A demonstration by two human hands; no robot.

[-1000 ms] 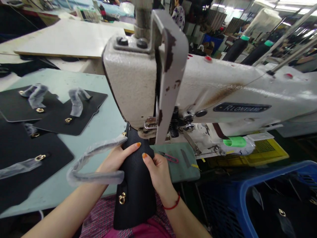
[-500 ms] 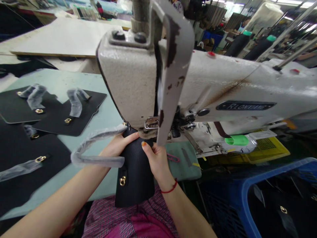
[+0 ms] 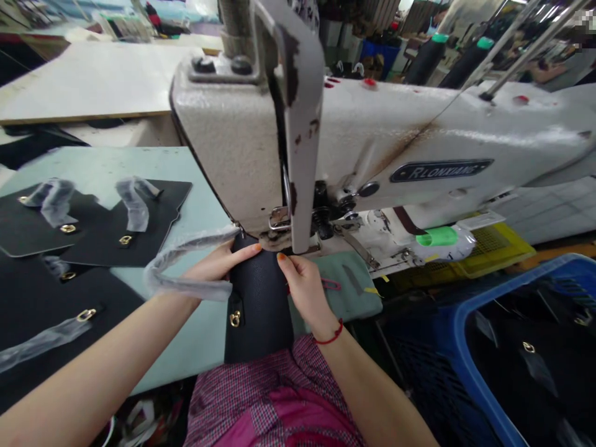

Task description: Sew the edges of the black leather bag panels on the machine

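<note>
A black leather bag panel point(image 3: 263, 304) lies under the head of a white sewing machine point(image 3: 228, 143), its near end over my lap. My left hand point(image 3: 216, 264) grips its left edge, thumb flat on top and the other fingers mostly hidden. On the right edge, my right hand point(image 3: 305, 285) pinches the leather, thumb uppermost and fingers curled below. A plastic-wrapped handle point(image 3: 186, 287) loops from the panel across my left wrist. One gold buckle point(image 3: 235, 318) shows on the panel's left side. The machine head hides the needle and the panel's far end.
More black panels point(image 3: 153, 245) with wrapped handles lie on the pale green table point(image 3: 186, 366) at left. At lower right stands a blue crate point(image 3: 459, 335) holding similar pieces. A yellow basket point(image 3: 516, 248) sits behind it. Pink scissors-like loops point(image 3: 331, 284) rest near my right hand.
The panel has slid a little farther toward the machine. My right thumb has moved outward to the panel's right edge. My left hand keeps its hold, and the camera view has shifted.
</note>
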